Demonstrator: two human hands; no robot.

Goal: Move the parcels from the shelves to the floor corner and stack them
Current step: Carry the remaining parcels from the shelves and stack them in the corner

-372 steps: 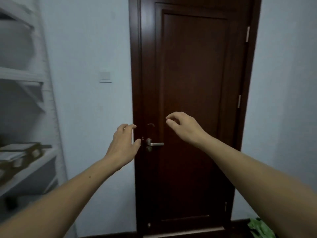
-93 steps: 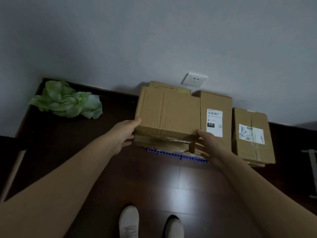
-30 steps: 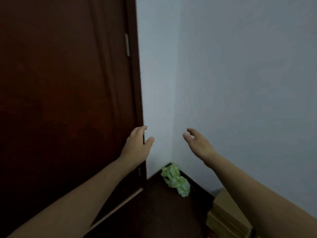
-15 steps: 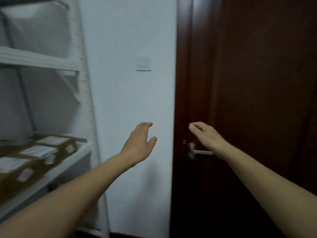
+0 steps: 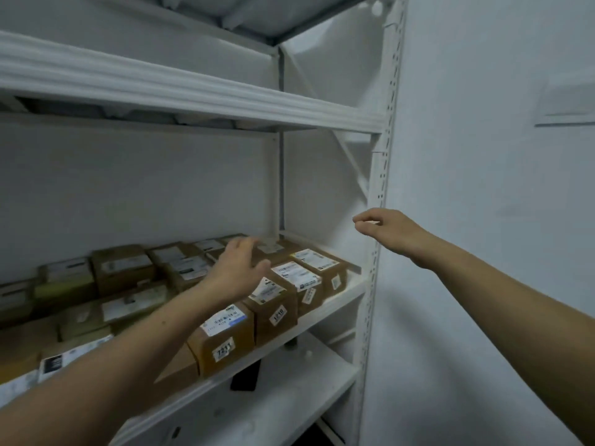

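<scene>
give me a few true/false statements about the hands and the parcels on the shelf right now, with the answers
1. The left hand reaches over the parcels on the middle shelf. True.
2. The right hand is holding a parcel. False: it is empty, raised near the white upright post.
3. The parcel labelled 7211 sits at the shelf's front edge. True.
4. The middle shelf holds only one parcel. False: many brown parcels fill it in rows.
5. The parcel labelled 1210 stands to the right of the 7211 one. True.
6. The left hand has lifted a parcel off the shelf. False: nothing is lifted; its fingers are spread above the boxes.
</scene>
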